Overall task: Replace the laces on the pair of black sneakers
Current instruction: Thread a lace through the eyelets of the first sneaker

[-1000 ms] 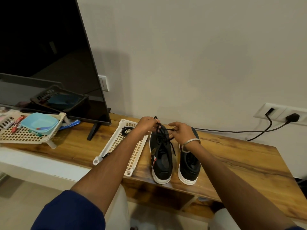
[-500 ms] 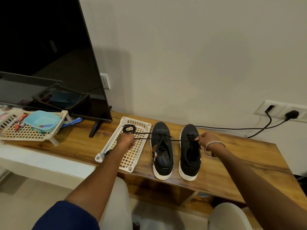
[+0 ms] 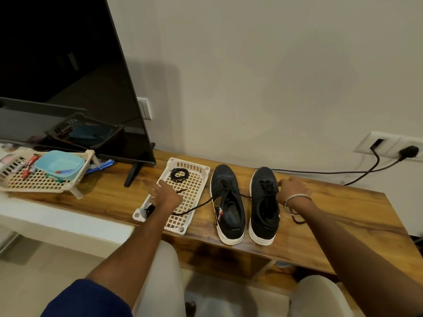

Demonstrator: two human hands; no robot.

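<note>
Both hands have let go of the lace they were pulling taut a moment ago.

Left hand (image 3: pixel 166 194), fingers spread, hovers over the white basket (image 3: pixel 201 171); right hand (image 3: pixel 291 187), relaxed and holding nothing, sits beside the right sneaker (image 3: pixel 264 204). Slack now, the lace (image 3: pixel 194 208) trails from the left sneaker (image 3: pixel 227 204) across the counter (image 3: pixel 343 202), with a coiled spare lace (image 3: pixel 179 175) waiting, which suggests tightening is done for this pass.

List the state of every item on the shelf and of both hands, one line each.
left hand: open, fingers spread over the white basket
right hand: open, beside the right sneaker
left sneaker: upright, lace loosened, ends trailing out both sides
right sneaker: upright, laced
white basket: flat on the shelf, holding a coiled lace
television: off
wall plug: plugged in
</note>
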